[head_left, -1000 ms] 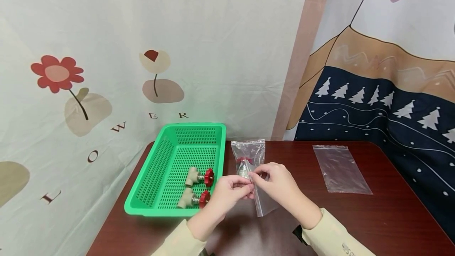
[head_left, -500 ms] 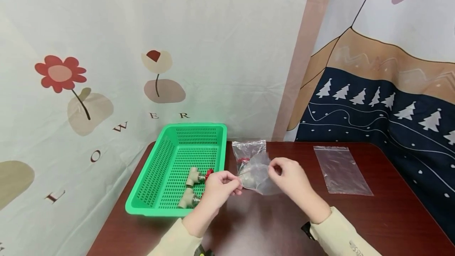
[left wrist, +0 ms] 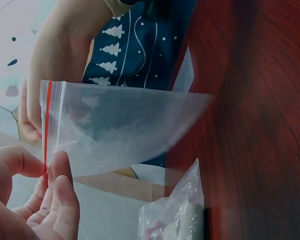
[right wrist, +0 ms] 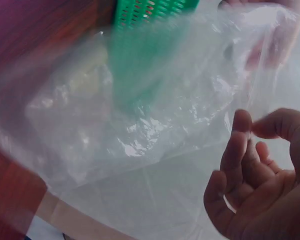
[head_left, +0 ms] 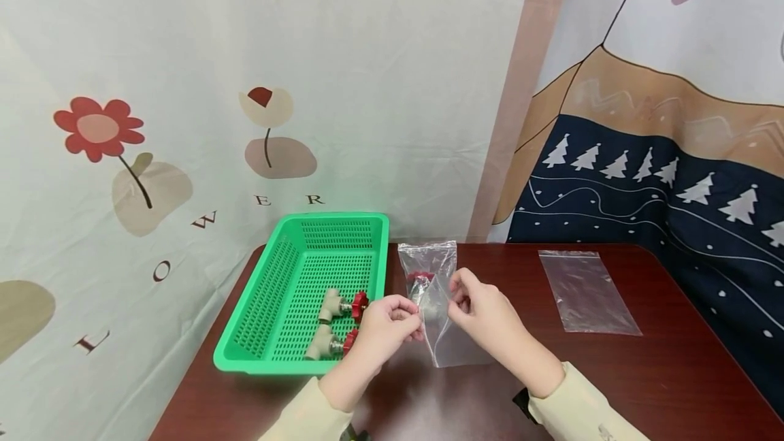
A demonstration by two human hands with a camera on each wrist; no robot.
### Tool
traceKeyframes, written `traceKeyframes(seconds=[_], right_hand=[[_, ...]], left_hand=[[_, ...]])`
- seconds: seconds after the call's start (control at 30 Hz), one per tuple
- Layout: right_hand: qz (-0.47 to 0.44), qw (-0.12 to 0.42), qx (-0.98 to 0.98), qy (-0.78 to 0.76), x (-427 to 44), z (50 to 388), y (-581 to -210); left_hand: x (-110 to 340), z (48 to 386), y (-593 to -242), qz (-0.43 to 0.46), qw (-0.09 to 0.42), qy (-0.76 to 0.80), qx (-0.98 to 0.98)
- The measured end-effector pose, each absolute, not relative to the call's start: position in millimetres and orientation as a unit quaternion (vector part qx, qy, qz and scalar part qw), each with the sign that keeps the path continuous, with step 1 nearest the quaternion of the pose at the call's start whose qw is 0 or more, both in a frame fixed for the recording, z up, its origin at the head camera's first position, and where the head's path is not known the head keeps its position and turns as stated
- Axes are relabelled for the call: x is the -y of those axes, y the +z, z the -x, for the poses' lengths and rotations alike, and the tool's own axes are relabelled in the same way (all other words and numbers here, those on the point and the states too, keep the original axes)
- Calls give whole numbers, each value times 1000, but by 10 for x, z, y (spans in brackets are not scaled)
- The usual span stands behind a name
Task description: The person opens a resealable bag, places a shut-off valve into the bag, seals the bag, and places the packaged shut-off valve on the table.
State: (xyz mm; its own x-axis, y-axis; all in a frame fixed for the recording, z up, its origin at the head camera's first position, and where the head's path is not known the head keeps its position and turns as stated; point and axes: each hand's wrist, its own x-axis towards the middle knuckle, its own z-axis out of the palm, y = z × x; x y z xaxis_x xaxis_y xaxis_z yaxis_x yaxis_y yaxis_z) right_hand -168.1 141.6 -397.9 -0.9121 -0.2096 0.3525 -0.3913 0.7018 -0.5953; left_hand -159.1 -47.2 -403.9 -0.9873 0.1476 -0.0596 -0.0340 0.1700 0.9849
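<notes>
My left hand (head_left: 392, 325) pinches a clear zip bag (head_left: 453, 352) at one end of its mouth, beside the red zip line in the left wrist view. My right hand (head_left: 486, 308) pinches the other side of the mouth, with thumb and index fingertips meeting there in the right wrist view. The bag hangs between both hands above the table and looks to hold nothing. Behind it, a second zip bag (head_left: 431, 257) lies on the table with a red-wheeled valve (head_left: 420, 276) inside, partly hidden by the held bag.
To the left stands a green plastic basket (head_left: 300, 366). In it lie two beige valves with red wheels, a rear valve (head_left: 333, 306) and a front valve (head_left: 324, 344). Another flat zip bag (head_left: 588, 298) rests on the right of the brown table (head_left: 674, 386). A printed cloth hangs behind.
Half a second ago the bag swung outward and up as my hands parted; now it hangs down again, wider than a second ago. My right hand sits slightly farther right than at first.
</notes>
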Motion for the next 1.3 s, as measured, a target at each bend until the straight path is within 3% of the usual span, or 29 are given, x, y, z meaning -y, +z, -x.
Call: traceKeyframes(seconds=[0.27,0.5,0.63,1.3], right_hand=[[-304,177,913,204,-1445,1665,-3993],[-414,312,852,75,-1402,1620,-4019],[-466,346,814,34,-1338,1593,-3984],[-515,285,804,88,-1392,1605,-3941]], left_hand=[[576,1709,-4148,-27,27,632,-774],[591,1748,-4152,-23,21,635,-772],[582,1754,-4146,-21,23,641,-767],[781,1793,-4124,-61,-4,507,-860]])
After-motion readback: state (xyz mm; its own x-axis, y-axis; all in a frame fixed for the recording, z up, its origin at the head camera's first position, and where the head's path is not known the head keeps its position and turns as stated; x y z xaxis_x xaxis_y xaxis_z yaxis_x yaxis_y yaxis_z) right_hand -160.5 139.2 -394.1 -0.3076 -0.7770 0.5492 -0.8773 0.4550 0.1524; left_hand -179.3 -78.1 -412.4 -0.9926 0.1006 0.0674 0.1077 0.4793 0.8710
